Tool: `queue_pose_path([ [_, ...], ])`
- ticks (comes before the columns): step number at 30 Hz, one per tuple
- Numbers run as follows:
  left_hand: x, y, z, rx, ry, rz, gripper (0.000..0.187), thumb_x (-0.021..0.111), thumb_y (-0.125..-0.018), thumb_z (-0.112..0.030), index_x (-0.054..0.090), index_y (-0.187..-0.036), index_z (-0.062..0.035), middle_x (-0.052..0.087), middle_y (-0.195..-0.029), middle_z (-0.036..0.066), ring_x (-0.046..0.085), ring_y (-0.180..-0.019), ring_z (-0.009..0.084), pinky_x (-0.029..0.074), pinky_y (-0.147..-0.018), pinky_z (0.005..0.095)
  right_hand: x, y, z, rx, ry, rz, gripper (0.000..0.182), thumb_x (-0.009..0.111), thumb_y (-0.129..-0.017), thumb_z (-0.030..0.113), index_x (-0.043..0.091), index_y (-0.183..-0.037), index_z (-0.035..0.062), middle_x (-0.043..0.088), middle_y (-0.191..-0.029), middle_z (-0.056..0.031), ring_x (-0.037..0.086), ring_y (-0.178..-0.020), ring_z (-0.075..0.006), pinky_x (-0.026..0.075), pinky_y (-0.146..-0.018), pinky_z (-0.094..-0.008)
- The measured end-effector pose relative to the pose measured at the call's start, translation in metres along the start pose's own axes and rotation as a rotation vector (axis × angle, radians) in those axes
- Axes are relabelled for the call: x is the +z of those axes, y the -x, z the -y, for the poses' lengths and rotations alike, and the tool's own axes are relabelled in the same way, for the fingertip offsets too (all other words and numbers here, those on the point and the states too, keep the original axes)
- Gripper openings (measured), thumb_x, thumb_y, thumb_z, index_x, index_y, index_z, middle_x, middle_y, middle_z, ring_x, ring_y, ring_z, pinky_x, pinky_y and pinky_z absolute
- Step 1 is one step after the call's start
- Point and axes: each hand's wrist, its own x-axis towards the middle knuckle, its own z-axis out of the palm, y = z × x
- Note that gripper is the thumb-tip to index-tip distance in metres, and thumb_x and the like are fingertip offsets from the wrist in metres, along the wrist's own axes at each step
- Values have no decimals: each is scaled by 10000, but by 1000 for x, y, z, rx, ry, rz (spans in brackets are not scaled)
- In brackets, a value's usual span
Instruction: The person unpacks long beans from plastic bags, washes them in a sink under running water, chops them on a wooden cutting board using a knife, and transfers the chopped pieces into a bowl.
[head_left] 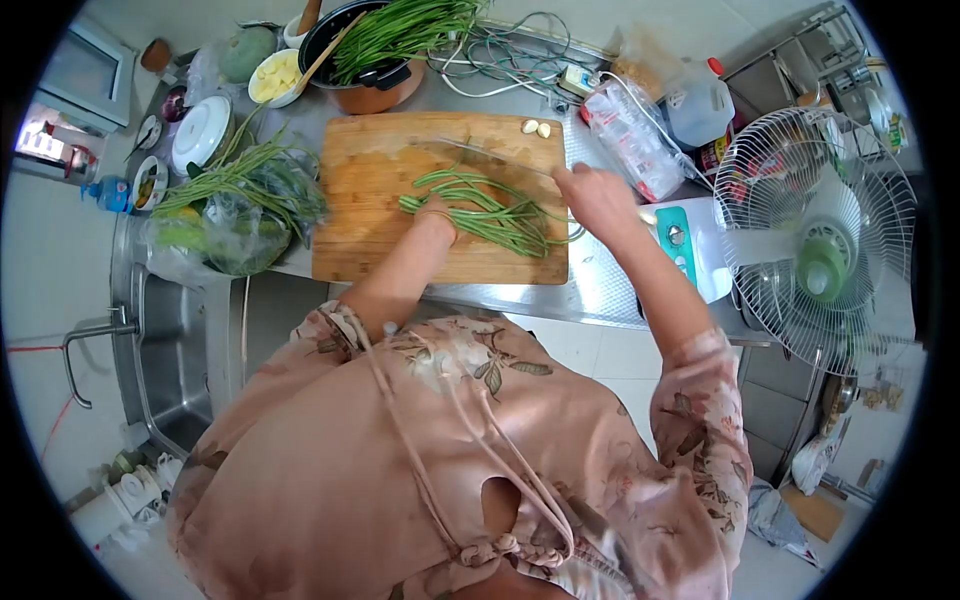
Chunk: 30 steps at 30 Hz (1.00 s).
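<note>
A bunch of long green beans (500,222) lies across the wooden cutting board (365,200), its strands running toward the right edge. My left hand (437,220) is closed around the bunch near its left end, the fingers partly hidden from above. In my right hand (595,195), at the board's right edge, is the handle of a knife. The knife's thin blade (500,158) points left above the board, just beyond the beans. Two peeled garlic cloves (537,128) sit at the far right corner of the board.
More long beans (225,185) and plastic-bagged vegetables (245,235) lie left, beside the sink (175,340). Behind the board stand a pot (375,95) holding green stalks and a bowl of pale chunks (275,78). A fan (825,240) and a kitchen scale (677,243) are at right.
</note>
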Motion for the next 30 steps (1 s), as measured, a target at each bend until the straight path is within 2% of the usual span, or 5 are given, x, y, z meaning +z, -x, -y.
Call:
queue_pose_path([
  [2, -1, -11, -2, -4, -50, 118, 244, 418, -937, -239, 517, -1035, -39, 606, -913, 117, 602, -812, 250, 515, -695, 410, 12, -22, -13, -58, 45, -11, 102, 509, -756, 93, 557, -846, 90, 583, -643, -118, 611, -595, -288, 467, -489, -394],
  [7, 62, 95, 8, 163, -288, -172, 280, 465, -916, -231, 516, -1088, -17, 609, -958, 115, 605, -833, 248, 520, -702, 377, -10, -23, -26, -116, 41, 91, 133, 505, -754, 94, 594, -852, 102, 602, -648, -116, 623, -628, -282, 477, -511, -394],
  [15, 44, 5, -4, 284, -131, -401, 332, 639, -815, -274, 549, -962, 10, 604, -940, 136, 608, -746, 245, 523, -615, 383, -23, 38, -30, 1, -324, 326, 117, 512, -804, 169, 546, -840, 64, 593, -679, -177, 577, -654, -377, 445, -597, -478],
  [21, 69, 41, -21, 52, -997, -301, 359, 718, -724, -374, 598, -881, -73, 628, -909, 106, 620, -806, 224, 519, -656, 458, -5, 75, -18, 119, -435, 291, 123, 514, -785, 153, 557, -836, 50, 600, -674, -168, 593, -663, -355, 465, -606, -458],
  [30, 123, 50, -18, 125, -2311, -328, 525, 715, -673, -299, 589, -1097, -16, 594, -1093, 180, 599, -972, 269, 478, -820, 376, -4, 131, 8, 361, -529, 154, 108, 525, -822, 167, 530, -787, 64, 566, -638, -149, 566, -613, -346, 437, -554, -441],
])
